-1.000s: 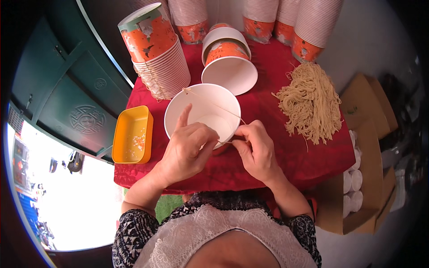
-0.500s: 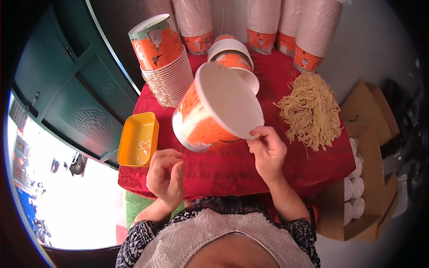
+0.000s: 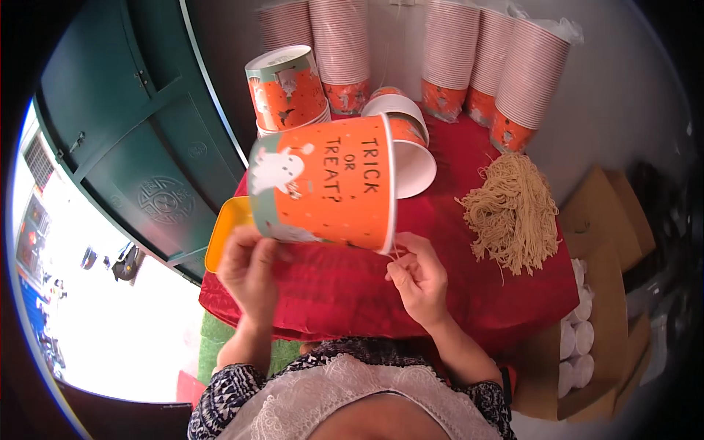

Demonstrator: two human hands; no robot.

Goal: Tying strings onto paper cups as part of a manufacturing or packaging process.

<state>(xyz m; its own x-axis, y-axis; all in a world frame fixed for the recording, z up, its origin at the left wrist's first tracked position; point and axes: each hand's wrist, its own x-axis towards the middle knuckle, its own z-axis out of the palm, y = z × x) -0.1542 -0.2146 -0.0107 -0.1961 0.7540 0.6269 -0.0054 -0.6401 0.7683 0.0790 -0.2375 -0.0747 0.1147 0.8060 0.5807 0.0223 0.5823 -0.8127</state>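
Above a small table covered in a red cloth (image 3: 469, 293), a person holds up a large orange paper bucket with a white ghost picture and a teal band (image 3: 323, 183), tipped on its side with its open rim toward the person's right. Their left hand (image 3: 248, 273) grips the bucket's base end from below, fingers curled around it. Their right hand (image 3: 418, 277) is pinched closed just under the rim, holding a thin pale string (image 3: 397, 252) that touches the rim. On the cloth to the right lies a loose bundle of tan strings (image 3: 510, 209). A yellow plastic tray (image 3: 224, 227) sits at the table's left edge, partly behind the bucket. Behind the bucket a similar bucket lies on its side (image 3: 407, 143), and tall stacks of matching paper buckets (image 3: 469, 59) line the wall.
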